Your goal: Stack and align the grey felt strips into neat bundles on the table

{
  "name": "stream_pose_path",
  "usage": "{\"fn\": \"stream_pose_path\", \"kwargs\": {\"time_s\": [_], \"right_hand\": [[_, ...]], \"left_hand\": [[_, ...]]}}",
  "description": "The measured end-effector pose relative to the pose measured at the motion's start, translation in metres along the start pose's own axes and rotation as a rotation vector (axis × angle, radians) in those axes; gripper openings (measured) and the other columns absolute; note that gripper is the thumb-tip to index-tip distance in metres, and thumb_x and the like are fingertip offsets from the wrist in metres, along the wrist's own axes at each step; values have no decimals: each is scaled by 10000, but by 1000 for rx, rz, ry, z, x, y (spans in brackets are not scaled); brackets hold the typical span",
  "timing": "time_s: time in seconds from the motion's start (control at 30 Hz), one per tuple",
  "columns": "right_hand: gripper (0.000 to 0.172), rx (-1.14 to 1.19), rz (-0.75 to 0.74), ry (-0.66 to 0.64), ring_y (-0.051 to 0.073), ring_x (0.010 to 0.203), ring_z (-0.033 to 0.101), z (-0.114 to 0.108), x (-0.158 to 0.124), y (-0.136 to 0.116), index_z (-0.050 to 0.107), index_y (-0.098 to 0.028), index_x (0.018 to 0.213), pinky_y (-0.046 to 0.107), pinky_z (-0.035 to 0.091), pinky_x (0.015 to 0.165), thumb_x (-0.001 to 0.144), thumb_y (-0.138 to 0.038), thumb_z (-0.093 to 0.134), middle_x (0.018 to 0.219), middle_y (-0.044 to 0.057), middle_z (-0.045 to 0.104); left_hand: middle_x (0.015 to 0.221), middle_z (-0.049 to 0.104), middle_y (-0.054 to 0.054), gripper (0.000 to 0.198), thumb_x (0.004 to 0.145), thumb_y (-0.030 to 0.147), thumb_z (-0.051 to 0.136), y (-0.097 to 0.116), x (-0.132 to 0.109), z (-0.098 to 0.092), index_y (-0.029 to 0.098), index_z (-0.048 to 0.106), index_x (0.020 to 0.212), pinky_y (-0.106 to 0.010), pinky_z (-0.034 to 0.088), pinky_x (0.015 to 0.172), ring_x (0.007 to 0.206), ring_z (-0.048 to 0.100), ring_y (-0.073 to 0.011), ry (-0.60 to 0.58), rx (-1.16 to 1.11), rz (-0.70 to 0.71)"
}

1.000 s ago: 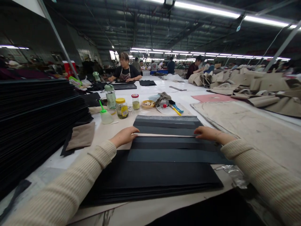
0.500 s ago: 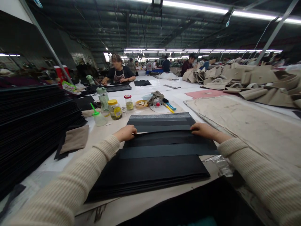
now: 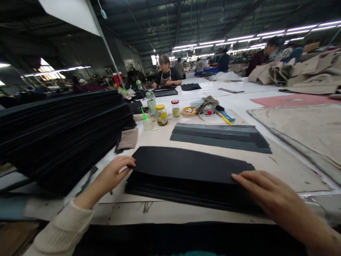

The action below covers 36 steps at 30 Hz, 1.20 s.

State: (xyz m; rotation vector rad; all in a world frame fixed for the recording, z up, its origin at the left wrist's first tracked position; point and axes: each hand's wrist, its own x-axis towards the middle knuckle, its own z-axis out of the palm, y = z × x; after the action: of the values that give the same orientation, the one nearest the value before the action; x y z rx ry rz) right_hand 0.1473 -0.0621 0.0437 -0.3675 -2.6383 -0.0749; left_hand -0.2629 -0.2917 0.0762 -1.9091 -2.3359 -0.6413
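Observation:
A stack of black sheets [image 3: 186, 170] lies on the table in front of me. My left hand [image 3: 113, 174] curls round the stack's left end, thumb on the top sheet. My right hand [image 3: 269, 193] rests on the stack's right end with its fingers stretched flat. Behind the stack lie overlapping dark grey strips [image 3: 221, 137], away from both hands.
A tall pile of black sheets [image 3: 58, 131] fills the left side. Jars and bottles [image 3: 161, 113], a small bowl and tools stand beyond the strips. A beige cloth piece [image 3: 129, 138] lies by the pile. Tan material [image 3: 301, 128] covers the right. Other people work at the far end.
Both hands have left the grey strips and come back to the ends of the black stack. The strips now lie further from me, and the view has turned left.

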Motion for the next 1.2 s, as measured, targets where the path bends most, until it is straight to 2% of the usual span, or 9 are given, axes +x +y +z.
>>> {"fn": "stream_pose_path", "kwargs": {"time_s": [0.1,0.2,0.43,0.57,0.7,0.83,0.93,1.07,1.2], "right_hand": [[461,15,-25,-97,183,962,562,36,-25,-7,427,-288,1275,318,480,822,841,-161,340,1094,48,593],[419,30,0,-135,183,967,564,47,-35,-6,462,-278,1246,311,485,825,845,-195,372,1102,55,593],[388,4,-43,-103,195,974,565,35,-45,-1,482,-289,1229,324,466,855,848,-255,415,1095,49,604],[343,-5,30,-87,195,948,571,28,-45,-11,527,-261,1184,323,480,818,860,-298,420,1071,59,610],[320,38,54,-97,174,947,569,12,-35,-12,545,-257,1157,302,480,822,862,-315,435,1063,51,606],[292,30,104,-96,162,977,544,-3,-15,25,556,-220,1124,292,449,853,880,-268,403,1068,70,588],[273,-105,171,-154,182,918,556,0,2,72,568,-170,1085,317,446,809,872,-234,409,1009,97,600],[273,-316,275,-338,200,855,570,20,25,125,590,-122,1008,317,429,740,803,-67,419,950,126,611],[245,-355,301,-469,208,826,584,37,45,146,593,-109,944,306,416,688,813,-59,393,917,140,613]], "left_hand": [[1132,589,-48,264,810,339,427,-10,-36,26,244,629,951,-334,415,944,1057,530,-187,-181,-54,-89],[1232,528,-54,321,823,386,431,-10,-48,31,247,593,1062,-339,378,981,1127,490,-191,-209,-122,-159],[1170,573,-55,323,832,419,414,0,-39,41,226,623,983,-332,386,979,1097,514,-183,-76,-158,-171],[1161,579,-54,332,826,440,415,-1,-41,50,232,636,961,-341,391,974,1090,521,-194,-73,-153,-164],[1075,630,-43,322,786,481,461,-11,-34,37,251,664,883,-331,440,918,1007,575,-208,-140,-129,-142],[1016,656,-29,323,751,502,497,-3,6,18,272,660,909,-321,469,873,963,596,-221,-163,-92,-68],[1058,637,-29,318,767,467,500,32,54,21,269,633,977,-321,442,902,995,574,-217,-201,-89,69],[1111,607,-37,324,826,402,430,103,121,57,250,585,1066,-329,412,931,1031,545,-198,-341,-156,311],[1200,550,-62,368,826,337,440,168,181,113,214,521,1163,-335,375,968,1095,503,-193,-434,-165,496]]}}
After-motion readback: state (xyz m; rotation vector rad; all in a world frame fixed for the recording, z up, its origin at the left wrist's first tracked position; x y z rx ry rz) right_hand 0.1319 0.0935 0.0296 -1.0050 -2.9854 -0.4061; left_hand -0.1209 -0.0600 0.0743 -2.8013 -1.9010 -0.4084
